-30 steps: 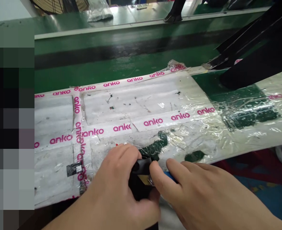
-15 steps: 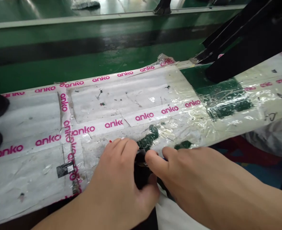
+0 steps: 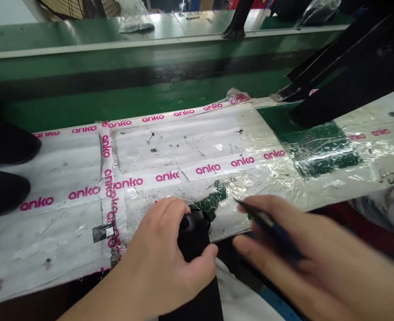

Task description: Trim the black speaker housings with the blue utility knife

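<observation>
My left hand (image 3: 165, 254) is wrapped round a long black piece (image 3: 195, 238), fingers over its far end and thumb along its near side. The upper end is rounded, with a small dark knob; the lower part runs down out of view. My right hand (image 3: 290, 249) is to the right, apart from the black piece and smeared by motion. In its fingers is a dark pointed tool (image 3: 267, 223) with some blue on its handle, too blurred to name exactly. The tool's tip points up and left over the work table (image 3: 183, 156), which is covered in white sheet and pink-lettered tape.
Two black rounded ends (image 3: 12, 147) lie at the table's left. Large black pieces (image 3: 347, 76) slant across the right side. Behind the table runs a green conveyor belt (image 3: 99, 84), with a clear plastic bag (image 3: 134, 18) beyond it. Pale cloth (image 3: 240, 290) shows below my hands.
My right hand has drawn away from the black piece to the right, and the tool in it now shows. My left hand keeps its hold. The view has tilted up slightly.
</observation>
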`<move>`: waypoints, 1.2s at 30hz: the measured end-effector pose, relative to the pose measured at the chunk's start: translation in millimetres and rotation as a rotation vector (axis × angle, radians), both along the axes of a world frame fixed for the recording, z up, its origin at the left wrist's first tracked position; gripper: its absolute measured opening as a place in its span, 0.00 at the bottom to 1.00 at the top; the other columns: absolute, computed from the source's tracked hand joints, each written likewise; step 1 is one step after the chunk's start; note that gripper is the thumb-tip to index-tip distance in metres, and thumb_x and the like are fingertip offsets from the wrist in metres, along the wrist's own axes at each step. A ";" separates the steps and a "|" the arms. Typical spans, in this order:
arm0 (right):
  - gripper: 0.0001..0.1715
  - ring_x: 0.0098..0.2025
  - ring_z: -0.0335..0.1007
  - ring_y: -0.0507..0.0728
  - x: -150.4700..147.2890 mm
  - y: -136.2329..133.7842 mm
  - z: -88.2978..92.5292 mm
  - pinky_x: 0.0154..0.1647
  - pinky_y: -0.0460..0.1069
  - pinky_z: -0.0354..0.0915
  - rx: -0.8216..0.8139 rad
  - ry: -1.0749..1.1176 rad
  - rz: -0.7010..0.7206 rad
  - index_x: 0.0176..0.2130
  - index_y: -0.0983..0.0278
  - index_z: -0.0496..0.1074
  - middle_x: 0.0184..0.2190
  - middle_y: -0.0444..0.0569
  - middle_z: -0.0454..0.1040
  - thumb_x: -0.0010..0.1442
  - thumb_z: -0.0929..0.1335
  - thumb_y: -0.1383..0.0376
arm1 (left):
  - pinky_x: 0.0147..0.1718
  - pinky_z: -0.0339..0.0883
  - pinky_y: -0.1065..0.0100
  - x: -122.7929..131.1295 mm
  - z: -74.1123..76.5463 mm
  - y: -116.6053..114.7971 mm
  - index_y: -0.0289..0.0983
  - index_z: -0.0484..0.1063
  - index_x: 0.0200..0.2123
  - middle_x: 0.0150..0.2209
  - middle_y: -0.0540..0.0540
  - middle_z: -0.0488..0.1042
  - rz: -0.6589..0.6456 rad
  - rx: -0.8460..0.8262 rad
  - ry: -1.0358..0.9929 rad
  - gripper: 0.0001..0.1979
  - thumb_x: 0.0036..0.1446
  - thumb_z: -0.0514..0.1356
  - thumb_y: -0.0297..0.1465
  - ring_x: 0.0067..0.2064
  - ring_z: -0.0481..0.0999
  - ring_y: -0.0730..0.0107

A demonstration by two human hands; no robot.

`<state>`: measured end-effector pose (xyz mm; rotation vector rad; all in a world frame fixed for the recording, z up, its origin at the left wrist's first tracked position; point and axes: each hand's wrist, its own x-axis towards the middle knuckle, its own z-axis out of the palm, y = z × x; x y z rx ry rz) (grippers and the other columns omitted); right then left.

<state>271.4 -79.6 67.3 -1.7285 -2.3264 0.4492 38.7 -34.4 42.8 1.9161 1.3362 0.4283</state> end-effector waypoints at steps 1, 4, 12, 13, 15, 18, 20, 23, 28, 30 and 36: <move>0.19 0.34 0.80 0.56 -12.5 -5.9 -7.7 0.32 0.46 0.76 -0.151 0.296 -0.067 0.62 0.53 0.61 0.37 0.45 0.78 0.75 0.66 0.58 | 0.37 0.72 0.54 0.0 0.0 -0.8 0.41 0.63 0.33 0.33 0.48 0.70 0.023 -0.019 -0.015 0.10 0.51 0.64 0.32 0.36 0.73 0.57; 0.27 0.38 0.80 0.57 -43.5 -23.4 -35.3 0.36 0.48 0.78 -0.420 0.856 -0.298 0.64 0.50 0.61 0.39 0.45 0.76 0.71 0.70 0.54 | 0.36 0.75 0.57 -9.9 -2.0 -3.9 0.42 0.67 0.43 0.39 0.48 0.73 0.081 -0.209 -0.179 0.14 0.52 0.63 0.30 0.38 0.76 0.59; 0.42 0.34 0.68 0.53 -41.8 -43.0 -63.2 0.35 0.47 0.68 -0.691 1.186 -0.650 0.62 0.51 0.64 0.35 0.40 0.69 0.58 0.78 0.41 | 0.53 0.75 0.60 -42.5 -13.9 1.3 0.53 0.67 0.61 0.56 0.48 0.73 -0.105 -0.452 -0.441 0.36 0.52 0.73 0.27 0.54 0.78 0.58; 0.41 0.32 0.66 0.52 -38.6 -43.6 -62.7 0.33 0.46 0.66 -0.707 1.227 -0.667 0.61 0.51 0.64 0.35 0.40 0.68 0.59 0.77 0.39 | 0.54 0.75 0.59 -38.8 -15.9 2.2 0.52 0.69 0.60 0.56 0.48 0.72 -0.110 -0.391 -0.417 0.35 0.51 0.76 0.29 0.55 0.77 0.57; 0.42 0.29 0.63 0.50 -33.0 -44.3 -61.2 0.29 0.45 0.63 -0.732 1.295 -0.709 0.61 0.52 0.64 0.34 0.39 0.67 0.58 0.77 0.39 | 0.51 0.75 0.60 -27.4 -20.7 2.9 0.49 0.71 0.57 0.52 0.47 0.72 -0.137 -0.209 -0.409 0.36 0.47 0.80 0.35 0.54 0.75 0.57; 0.43 0.25 0.61 0.49 -27.4 -44.5 -59.7 0.26 0.45 0.62 -0.753 1.326 -0.775 0.60 0.53 0.65 0.31 0.37 0.67 0.56 0.80 0.42 | 0.49 0.74 0.57 -8.0 -30.2 0.6 0.45 0.68 0.59 0.48 0.45 0.75 -0.201 0.203 -0.456 0.41 0.45 0.81 0.44 0.49 0.74 0.56; 0.42 0.23 0.59 0.47 -25.4 -45.2 -60.3 0.25 0.44 0.61 -0.743 1.339 -0.801 0.58 0.54 0.66 0.30 0.36 0.66 0.54 0.81 0.44 | 0.54 0.69 0.50 1.8 -37.4 -2.6 0.43 0.65 0.61 0.50 0.42 0.76 -0.167 0.519 -0.443 0.44 0.46 0.80 0.49 0.50 0.73 0.52; 0.43 0.22 0.58 0.46 -23.4 -47.9 -63.7 0.23 0.44 0.60 -0.719 1.372 -0.828 0.56 0.56 0.68 0.28 0.36 0.66 0.50 0.83 0.45 | 0.60 0.63 0.42 7.6 -46.9 -7.8 0.45 0.65 0.60 0.58 0.38 0.69 -0.055 0.613 -0.394 0.47 0.42 0.79 0.55 0.59 0.69 0.43; 0.42 0.23 0.60 0.47 -16.8 -54.1 -69.5 0.24 0.44 0.64 -0.657 1.372 -0.873 0.57 0.55 0.67 0.30 0.36 0.68 0.52 0.83 0.47 | 0.60 0.69 0.46 0.0 -52.2 -7.7 0.49 0.66 0.55 0.62 0.40 0.65 -0.188 -0.132 -0.588 0.38 0.45 0.79 0.45 0.66 0.67 0.40; 0.39 0.25 0.63 0.49 -13.3 -56.8 -70.7 0.27 0.45 0.66 -0.609 1.349 -0.879 0.57 0.53 0.66 0.31 0.37 0.69 0.55 0.82 0.48 | 0.61 0.68 0.45 -0.6 -52.0 -5.1 0.49 0.67 0.55 0.61 0.41 0.69 -0.221 -0.279 -0.604 0.39 0.42 0.80 0.41 0.66 0.69 0.39; 0.40 0.26 0.67 0.53 -14.5 -67.1 -74.6 0.26 0.48 0.67 -0.583 1.296 -0.801 0.61 0.52 0.66 0.39 0.46 0.77 0.58 0.78 0.42 | 0.53 0.73 0.53 18.3 -55.8 -10.9 0.44 0.70 0.41 0.45 0.46 0.76 -0.111 -0.219 -0.748 0.30 0.38 0.82 0.39 0.48 0.77 0.53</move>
